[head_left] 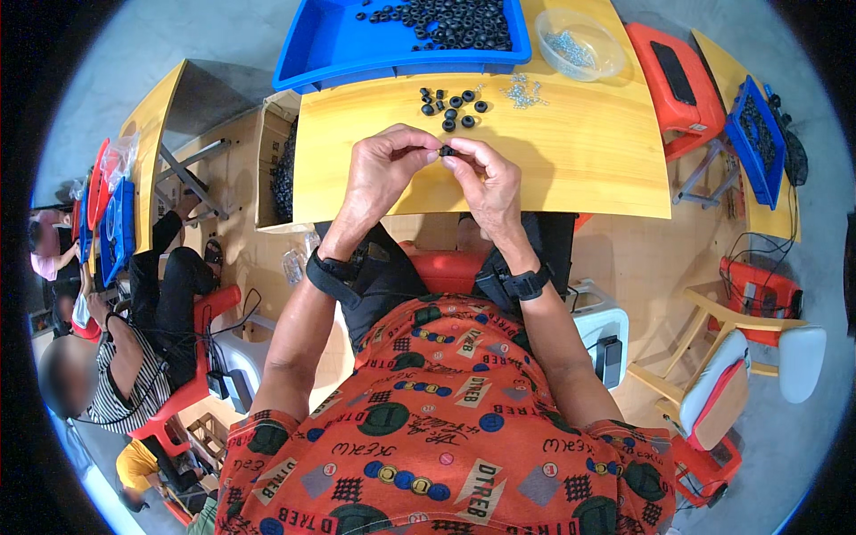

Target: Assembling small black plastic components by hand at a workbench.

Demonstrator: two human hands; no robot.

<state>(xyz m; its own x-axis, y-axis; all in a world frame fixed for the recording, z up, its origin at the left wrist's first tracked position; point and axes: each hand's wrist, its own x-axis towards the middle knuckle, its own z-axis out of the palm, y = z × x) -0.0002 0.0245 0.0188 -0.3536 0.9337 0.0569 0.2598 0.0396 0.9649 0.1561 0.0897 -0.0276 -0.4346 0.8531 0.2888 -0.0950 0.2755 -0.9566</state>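
Our red patterned shirt (419, 419) lies nearest, and beyond it the fingers of our left hand (382, 174) and right hand (490, 183) are pinched together, thumb to forefinger, gripping a small black part (448, 151) between the two hands over the tabletop (343, 125). Just past them we have a loose cluster of black pieces (451, 114), with small shiny pieces (524, 92) to its right; farther out, a blue tray (401, 73) holds many more black pieces and a clear round tub (608, 68) more small shiny pieces.
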